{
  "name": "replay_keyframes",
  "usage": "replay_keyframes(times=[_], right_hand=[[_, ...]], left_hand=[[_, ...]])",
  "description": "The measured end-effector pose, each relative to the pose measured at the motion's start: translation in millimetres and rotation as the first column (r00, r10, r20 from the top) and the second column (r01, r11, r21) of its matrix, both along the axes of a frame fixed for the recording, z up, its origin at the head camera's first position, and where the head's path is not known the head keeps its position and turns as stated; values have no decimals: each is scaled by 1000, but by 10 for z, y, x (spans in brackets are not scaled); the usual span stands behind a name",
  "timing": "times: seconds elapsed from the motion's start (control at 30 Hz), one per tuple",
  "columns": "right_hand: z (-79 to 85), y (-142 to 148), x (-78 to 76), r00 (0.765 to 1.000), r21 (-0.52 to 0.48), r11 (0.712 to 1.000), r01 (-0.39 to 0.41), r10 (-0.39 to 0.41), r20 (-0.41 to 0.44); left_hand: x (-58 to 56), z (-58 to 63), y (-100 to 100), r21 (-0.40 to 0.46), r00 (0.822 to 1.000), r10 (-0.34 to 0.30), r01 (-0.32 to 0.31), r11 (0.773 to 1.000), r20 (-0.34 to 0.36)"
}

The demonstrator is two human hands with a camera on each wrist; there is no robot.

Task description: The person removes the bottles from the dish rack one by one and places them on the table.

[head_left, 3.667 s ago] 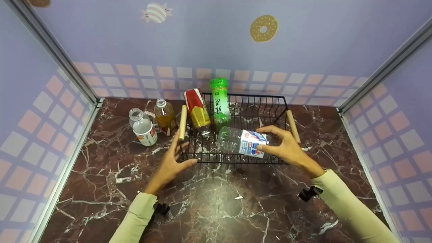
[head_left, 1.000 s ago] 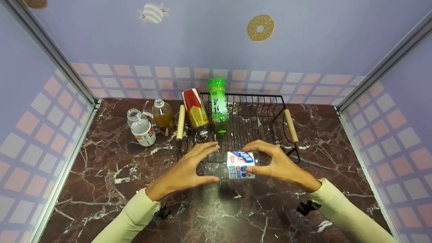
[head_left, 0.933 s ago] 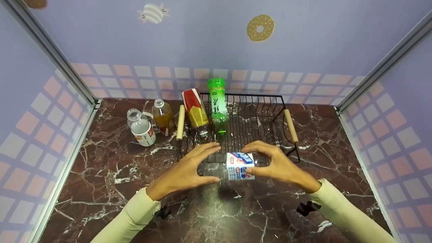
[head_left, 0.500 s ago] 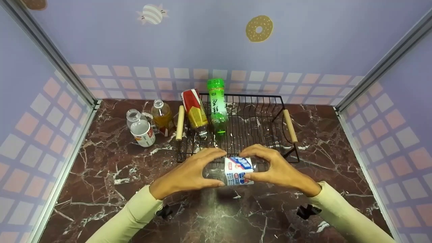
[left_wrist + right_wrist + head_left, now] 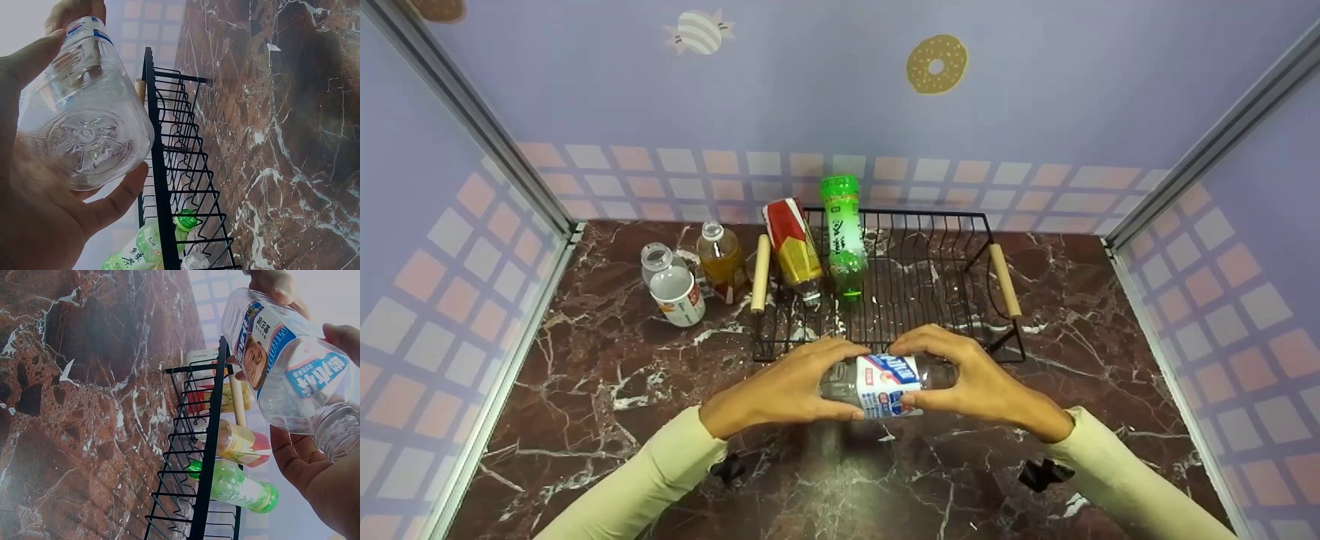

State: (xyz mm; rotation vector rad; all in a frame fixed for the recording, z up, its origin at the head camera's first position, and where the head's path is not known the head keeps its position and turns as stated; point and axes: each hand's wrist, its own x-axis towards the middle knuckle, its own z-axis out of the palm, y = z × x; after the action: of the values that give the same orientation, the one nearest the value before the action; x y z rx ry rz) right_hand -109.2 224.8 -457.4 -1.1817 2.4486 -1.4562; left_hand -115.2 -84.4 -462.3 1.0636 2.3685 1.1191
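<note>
A clear plastic bottle [image 5: 887, 385] with a white and blue label lies sideways between both hands, in front of the wire basket. My left hand [image 5: 787, 386] grips its base end, thumb below and fingers above in the head view. My right hand [image 5: 982, 379] holds the neck end, its thumb on the label. The right wrist view shows the bottle's open threaded mouth [image 5: 340, 436], without a cap. In the left wrist view the moulded base [image 5: 84, 135] faces the camera. The palm sides are partly hidden by the bottle.
Behind the hands stands a black wire basket [image 5: 919, 214] with wooden handles [image 5: 1005, 279]. A red and yellow bottle [image 5: 795, 244] and a green bottle [image 5: 842, 225] lean in it, necks down. Left of it stand an amber bottle [image 5: 720, 259] and a white-labelled clear bottle [image 5: 679, 296].
My left hand has left the basket's left side and closed round the bottle's base. My right hand has brought the bottle from over the basket toward the front, turning it level.
</note>
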Motion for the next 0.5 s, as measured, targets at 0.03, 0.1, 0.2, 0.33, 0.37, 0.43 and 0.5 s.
replay_keyframes(times=[0.03,0.1,0.2,0.33,0.37,0.43,0.5], right_hand=[[0,-1,3,1000,1,1000,0,0,-2],[-1,-2,8,1000,5,1000,1,-1,-8],[-4,-6,13,1000,5,1000,-1,1,-23],[-21,-14,16,998,8,1000,-12,13,-56],[-27,-18,16,998,9,1000,-17,18,-64],[-38,-29,18,997,13,1000,-27,28,-77],[-47,-39,21,996,16,999,-37,38,-81]], left_hand=[[-5,0,7,-2,1000,1,-1,1000,10],[-18,-1,22,-11,1000,2,-1,1000,11],[-33,4,44,-38,1000,0,0,999,10],[-41,18,77,-79,1000,-10,10,997,8],[-43,21,86,-88,1000,-13,14,996,10],[-44,25,102,-106,1000,-20,22,994,14],[-46,30,117,-120,999,-29,32,992,22]])
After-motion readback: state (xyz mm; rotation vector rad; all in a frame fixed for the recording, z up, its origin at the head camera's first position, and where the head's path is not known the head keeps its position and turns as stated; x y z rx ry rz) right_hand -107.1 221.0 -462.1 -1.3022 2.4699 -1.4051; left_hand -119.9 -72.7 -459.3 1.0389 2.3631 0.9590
